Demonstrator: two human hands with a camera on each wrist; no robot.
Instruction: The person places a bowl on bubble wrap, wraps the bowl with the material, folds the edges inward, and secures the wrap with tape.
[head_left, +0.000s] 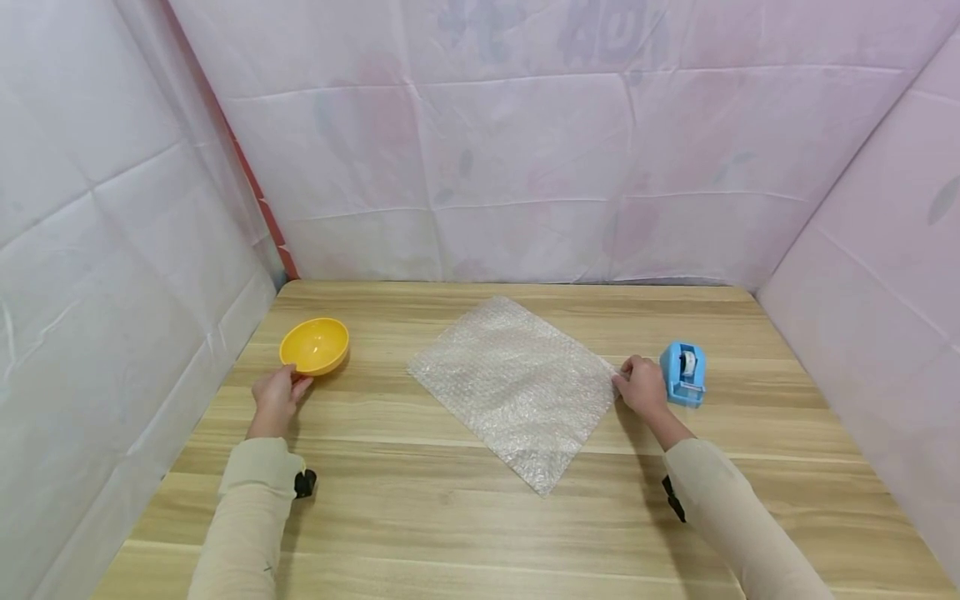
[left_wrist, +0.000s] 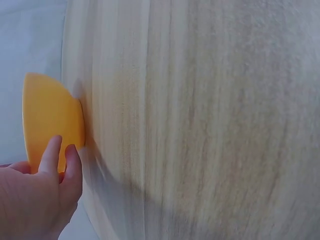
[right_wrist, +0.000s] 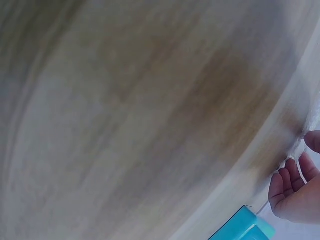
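Note:
At the left of the table, a yellow bowl (head_left: pixel 315 346) stands upright. My left hand (head_left: pixel 275 396) grips its near rim, thumb at the rim and fingers against the outer wall; the left wrist view shows those fingers (left_wrist: pixel 72 167) on the side of the bowl (left_wrist: pixel 52 115). A square sheet of bubble wrap (head_left: pixel 517 387) lies flat in the middle, turned like a diamond. My right hand (head_left: pixel 643 387) pinches its right corner between thumb and fingers. In the right wrist view, the fingers (right_wrist: pixel 292 177) curl at the sheet's edge.
A blue tape dispenser (head_left: pixel 683 373) with a roll of tape stands just right of my right hand. The wooden table (head_left: pixel 420 542) is bordered by white cloth walls (head_left: pixel 510 167) at the back and both sides.

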